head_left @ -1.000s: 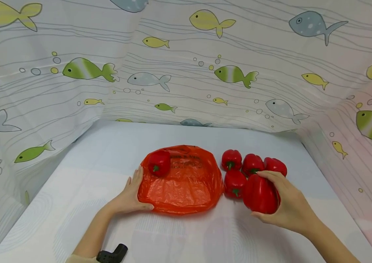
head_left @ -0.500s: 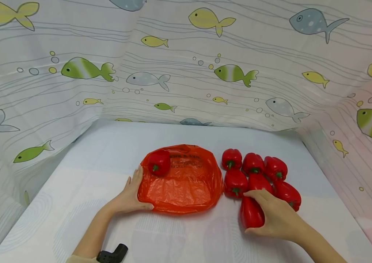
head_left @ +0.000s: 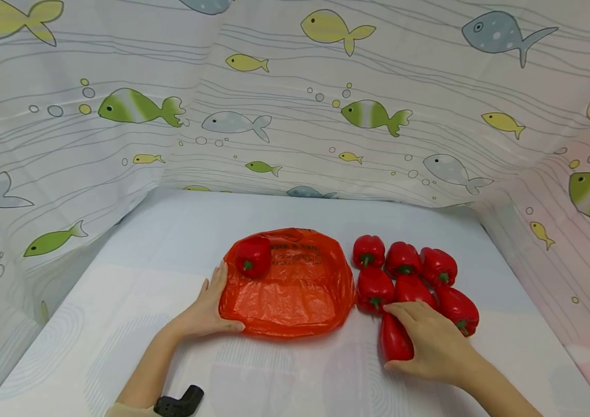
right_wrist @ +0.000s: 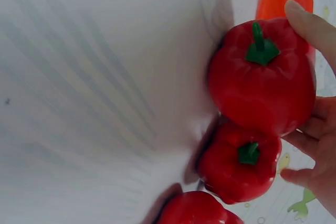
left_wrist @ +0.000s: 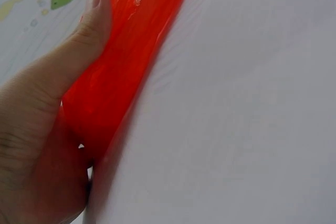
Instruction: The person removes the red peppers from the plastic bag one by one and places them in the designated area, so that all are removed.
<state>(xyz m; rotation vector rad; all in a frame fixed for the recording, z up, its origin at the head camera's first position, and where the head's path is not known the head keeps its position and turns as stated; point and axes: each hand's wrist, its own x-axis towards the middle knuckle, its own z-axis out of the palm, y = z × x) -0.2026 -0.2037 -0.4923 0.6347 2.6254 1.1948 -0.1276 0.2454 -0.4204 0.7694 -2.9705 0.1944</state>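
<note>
A red bell pepper (head_left: 395, 339) lies at the near end of a group of several red bell peppers (head_left: 374, 288). My right hand (head_left: 433, 341) grips it from the right, thumb on the near side and fingers on the far side. Its green stem shows in the right wrist view, where the pepper (right_wrist: 262, 87) sits low by the tabletop. An orange-red plastic bag (head_left: 284, 304), mouth up and spread wide, holds one red pepper (head_left: 253, 257) at its back left. Along the bag's left side rests my left hand (head_left: 203, 310), fingers straight, thumb at the near rim.
The pepper group stands just right of the bag, the nearest one close to its rim. A white tabletop (head_left: 170, 231) extends around them. Fish-patterned sheeting (head_left: 295, 104) encloses the back and both sides. A black device (head_left: 180, 401) sits at the left wrist.
The right hand with a pepper has come down and toward the near side, slightly left. Peppers it hid before now show behind it. The left hand and bag have stayed put.
</note>
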